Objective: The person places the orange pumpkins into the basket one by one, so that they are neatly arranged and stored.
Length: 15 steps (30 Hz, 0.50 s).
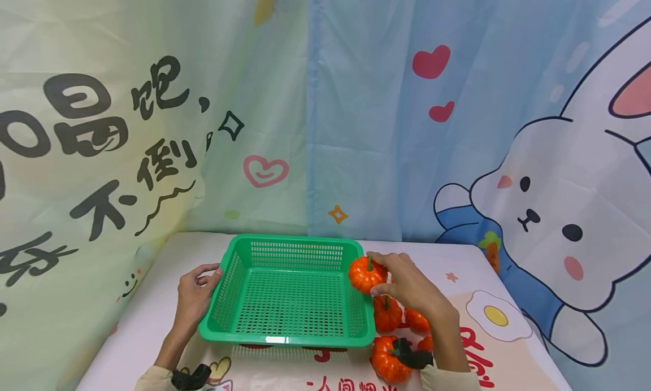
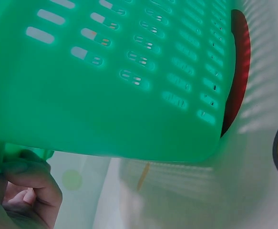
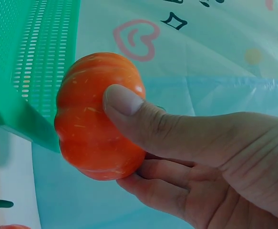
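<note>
A small orange pumpkin (image 1: 367, 274) with a green stem is pinched between the thumb and fingers of my right hand (image 1: 407, 281), at the right rim of the green plastic basket (image 1: 285, 340). The right wrist view shows the thumb across the side of this pumpkin (image 3: 98, 119), the basket wall (image 3: 43, 62) beside it. At the basket's left side my left hand (image 1: 197, 292) grips the rim with curled fingers; the left wrist view shows the curled hand (image 2: 29, 191) below the rim. No objects show inside the basket.
To the right of the basket lie several more pumpkins, among them one by its corner (image 1: 387, 315) and one nearer the front (image 1: 390, 360), partly behind my right wrist. The printed white table (image 1: 203, 247) meets a cartoon curtain (image 1: 356, 125) at the back.
</note>
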Available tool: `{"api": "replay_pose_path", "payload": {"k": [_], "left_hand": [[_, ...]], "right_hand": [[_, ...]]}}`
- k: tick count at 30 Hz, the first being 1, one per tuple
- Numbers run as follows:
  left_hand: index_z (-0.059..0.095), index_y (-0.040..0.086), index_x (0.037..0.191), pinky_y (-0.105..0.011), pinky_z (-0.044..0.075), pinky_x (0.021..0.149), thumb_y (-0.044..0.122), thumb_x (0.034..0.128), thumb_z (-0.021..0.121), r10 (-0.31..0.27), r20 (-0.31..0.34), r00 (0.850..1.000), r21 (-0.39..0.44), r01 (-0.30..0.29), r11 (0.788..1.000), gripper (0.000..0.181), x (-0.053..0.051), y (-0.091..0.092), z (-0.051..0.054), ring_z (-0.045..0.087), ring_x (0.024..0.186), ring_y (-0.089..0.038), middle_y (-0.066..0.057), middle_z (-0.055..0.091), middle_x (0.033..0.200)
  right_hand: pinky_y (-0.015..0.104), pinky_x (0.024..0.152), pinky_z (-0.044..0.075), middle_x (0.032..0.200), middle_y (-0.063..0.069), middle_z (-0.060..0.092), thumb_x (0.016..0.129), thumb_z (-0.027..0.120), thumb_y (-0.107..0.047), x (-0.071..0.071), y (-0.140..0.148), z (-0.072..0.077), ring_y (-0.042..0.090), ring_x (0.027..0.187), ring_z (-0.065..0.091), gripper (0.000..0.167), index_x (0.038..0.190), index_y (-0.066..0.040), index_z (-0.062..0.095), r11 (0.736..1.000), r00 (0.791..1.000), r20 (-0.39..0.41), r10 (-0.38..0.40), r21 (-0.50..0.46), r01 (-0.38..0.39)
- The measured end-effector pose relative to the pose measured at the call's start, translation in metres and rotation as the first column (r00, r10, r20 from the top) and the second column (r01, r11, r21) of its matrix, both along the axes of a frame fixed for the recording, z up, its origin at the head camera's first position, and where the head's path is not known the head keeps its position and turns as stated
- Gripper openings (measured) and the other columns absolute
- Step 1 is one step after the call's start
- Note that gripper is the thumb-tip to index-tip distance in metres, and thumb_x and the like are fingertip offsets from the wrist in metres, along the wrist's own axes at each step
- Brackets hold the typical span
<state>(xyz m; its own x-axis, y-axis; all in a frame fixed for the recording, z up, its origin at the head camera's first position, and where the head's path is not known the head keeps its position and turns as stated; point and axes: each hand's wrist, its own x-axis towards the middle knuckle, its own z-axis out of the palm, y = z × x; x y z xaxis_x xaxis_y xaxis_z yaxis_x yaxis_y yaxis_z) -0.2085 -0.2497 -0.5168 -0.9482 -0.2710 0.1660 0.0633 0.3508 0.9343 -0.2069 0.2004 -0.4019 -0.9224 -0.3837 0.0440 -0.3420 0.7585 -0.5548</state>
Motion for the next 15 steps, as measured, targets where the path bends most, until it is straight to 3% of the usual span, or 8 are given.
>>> {"api": "replay_pose_path", "payload": {"k": [5, 15], "left_hand": [[0.073, -0.005, 0.131, -0.023, 0.053, 0.054, 0.019, 0.1092, 0.069, 0.004, 0.002, 1.0, 0.003, -0.004, 1.0, 0.033, 0.0, 0.001, 0.001, 0.064, 0.057, -0.007, -0.015, 0.078, 0.08], [0.073, -0.004, 0.13, -0.024, 0.054, 0.055, 0.017, 0.1101, 0.067, 0.015, 0.017, 1.0, -0.017, -0.014, 1.0, 0.03, -0.002, 0.0, -0.002, 0.065, 0.057, -0.008, -0.015, 0.078, 0.08]], "right_hand": [[0.058, 0.107, 0.054, 0.131, 0.007, 0.071, 0.091, 0.089, -0.018, 0.005, -0.003, -0.002, 0.031, 0.124, 0.054, 0.074, 0.157, -0.005, 0.058, 0.999, 0.999, 0.011, -0.032, 0.005, 0.032], [0.053, 0.104, 0.053, 0.125, 0.004, 0.075, 0.09, 0.09, -0.017, 0.004, -0.014, -0.007, 0.026, 0.115, 0.059, 0.071, 0.153, -0.002, 0.062, 0.999, 0.998, -0.043, 0.042, -0.001, -0.042]]}}
